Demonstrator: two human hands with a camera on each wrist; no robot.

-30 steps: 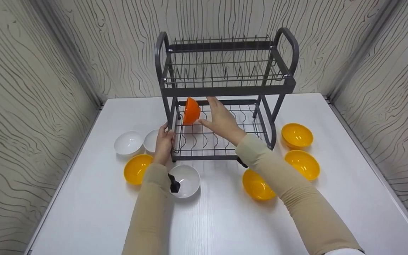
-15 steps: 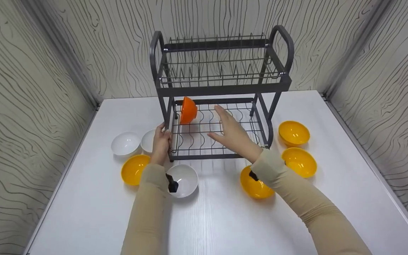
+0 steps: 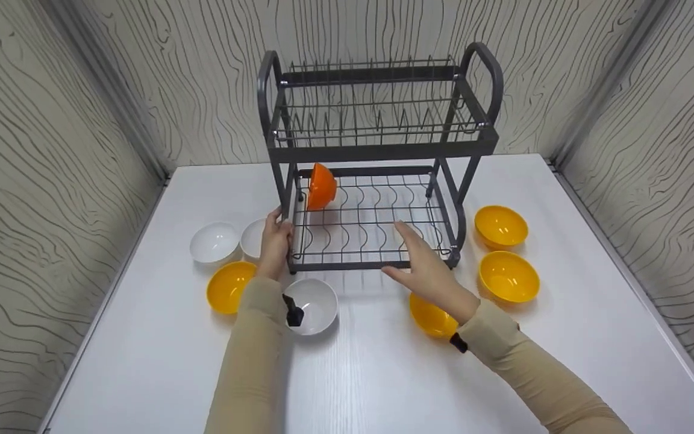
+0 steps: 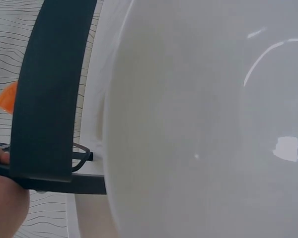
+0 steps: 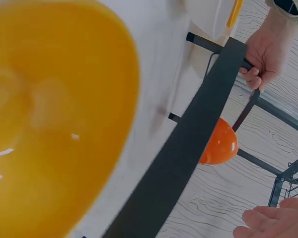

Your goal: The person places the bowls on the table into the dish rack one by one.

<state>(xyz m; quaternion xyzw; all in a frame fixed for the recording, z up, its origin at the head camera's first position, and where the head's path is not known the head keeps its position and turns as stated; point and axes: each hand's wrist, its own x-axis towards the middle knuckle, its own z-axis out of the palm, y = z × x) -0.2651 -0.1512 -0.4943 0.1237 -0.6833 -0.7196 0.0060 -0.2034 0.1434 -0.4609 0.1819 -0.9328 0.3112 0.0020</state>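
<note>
My left hand [image 3: 275, 246] grips the front left post of a dark two-tier dish rack [image 3: 383, 150]; in the right wrist view its fingers curl round the bar. An orange bowl [image 3: 322, 187] stands on its side at the left of the lower tier, leaning in the wires. My right hand [image 3: 431, 274], fingers extended and thumb apart, holds nothing and hovers by the rack's front right corner. Below it lies a yellow bowl [image 3: 433, 314], partly covered by the hand and wrist. A white bowl [image 3: 317, 307] sits in front of the rack, near the left wrist.
On the right of the white table [image 3: 359, 386] are two more yellow bowls, a rear one [image 3: 501, 226] and a nearer one [image 3: 509, 277]. To the left stand a white bowl [image 3: 214, 243], another white bowl [image 3: 251, 239] partly hidden by the hand, and a yellow bowl [image 3: 229, 288]. Patterned walls enclose the table.
My right hand has drawn away from the orange bowl, moving right and toward me out over the rack's front edge. My left hand keeps its grip on the post; the bowl stays put.
</note>
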